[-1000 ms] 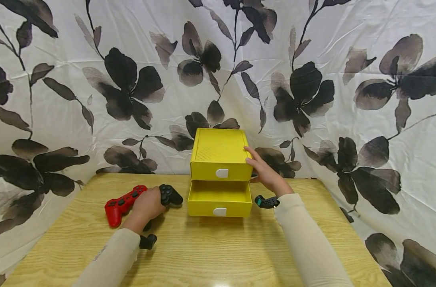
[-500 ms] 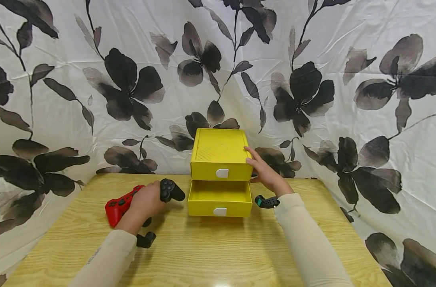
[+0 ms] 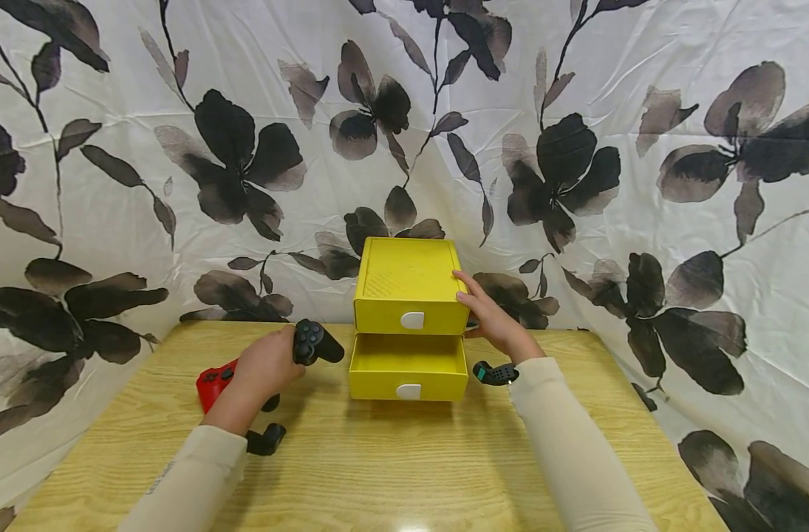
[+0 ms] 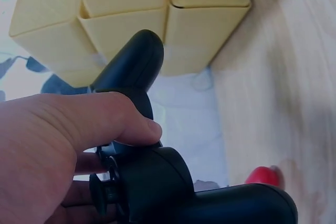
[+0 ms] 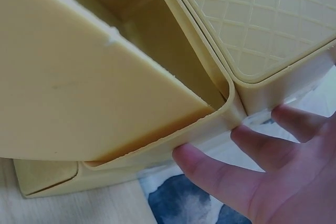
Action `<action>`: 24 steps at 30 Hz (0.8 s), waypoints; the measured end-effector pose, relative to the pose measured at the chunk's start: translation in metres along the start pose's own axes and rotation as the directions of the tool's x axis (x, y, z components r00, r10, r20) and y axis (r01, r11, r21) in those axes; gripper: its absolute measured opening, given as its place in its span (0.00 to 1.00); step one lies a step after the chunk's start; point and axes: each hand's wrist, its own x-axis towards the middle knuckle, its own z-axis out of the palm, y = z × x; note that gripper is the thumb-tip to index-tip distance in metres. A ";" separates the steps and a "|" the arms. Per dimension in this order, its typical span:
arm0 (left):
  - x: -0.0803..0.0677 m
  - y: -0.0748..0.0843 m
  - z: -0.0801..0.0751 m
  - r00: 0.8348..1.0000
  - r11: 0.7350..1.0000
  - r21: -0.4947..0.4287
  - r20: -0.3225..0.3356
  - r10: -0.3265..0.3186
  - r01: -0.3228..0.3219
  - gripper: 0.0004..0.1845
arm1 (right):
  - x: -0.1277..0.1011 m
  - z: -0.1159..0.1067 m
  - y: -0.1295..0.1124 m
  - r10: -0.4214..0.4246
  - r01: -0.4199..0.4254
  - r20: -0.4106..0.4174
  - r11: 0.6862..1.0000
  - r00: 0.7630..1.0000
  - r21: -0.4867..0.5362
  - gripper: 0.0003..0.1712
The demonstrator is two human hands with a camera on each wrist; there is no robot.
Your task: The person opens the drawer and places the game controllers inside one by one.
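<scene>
Left hand [image 3: 266, 363] is clamped on a black controller [image 3: 316, 343], which sticks out from its far right side, toward the middle of the scene. From the left wrist, the thumb [image 4: 134, 129] lies across the body of the controller between its two rounded grips, with other fingers curled behind it. The controller looks raised off the wooden table [image 3: 404, 465] and sits just left of a yellow drawer unit [image 3: 407, 270], with a gap between them in the head view.

Near the left hand, on its left side, a red controller [image 3: 210, 384] lies on the table, partly covered by the hand and wrist.

Right hand [image 3: 493, 318] is at the right side of the drawer unit. Its fingers stand apart, and in the right wrist view the fingertips [image 5: 188, 156] rest against the side of the unit rather than wrapping around it. The black controller is well to the left of this hand, across the unit.

The lower drawer [image 3: 371, 387] is pulled out toward the near side, while the upper drawer [image 3: 377, 318] is closed above it. Each front has a white pull tab [image 3: 412, 321]. Behind everything, a floral cloth [image 3: 470, 214] hangs at the far side.
</scene>
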 end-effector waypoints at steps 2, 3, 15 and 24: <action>-0.001 0.001 -0.004 1.000 1.000 0.000 0.001 -0.001 0.001 0.36 | 0.000 0.000 0.000 -0.001 0.001 -0.002 1.000 1.000 -0.005 0.35; -0.002 0.002 -0.006 1.000 1.000 0.001 0.001 0.000 0.000 0.36 | 0.000 0.000 -0.001 -0.002 0.002 -0.002 1.000 1.000 -0.007 0.35; -0.009 0.012 -0.028 0.999 1.000 0.011 -0.036 0.017 -0.016 0.34 | -0.001 0.001 0.000 -0.005 0.005 0.002 1.000 1.000 -0.003 0.35; -0.013 0.020 -0.039 0.996 0.999 0.008 -0.082 0.034 -0.033 0.33 | -0.002 0.001 0.000 -0.006 0.006 0.005 1.000 1.000 0.003 0.35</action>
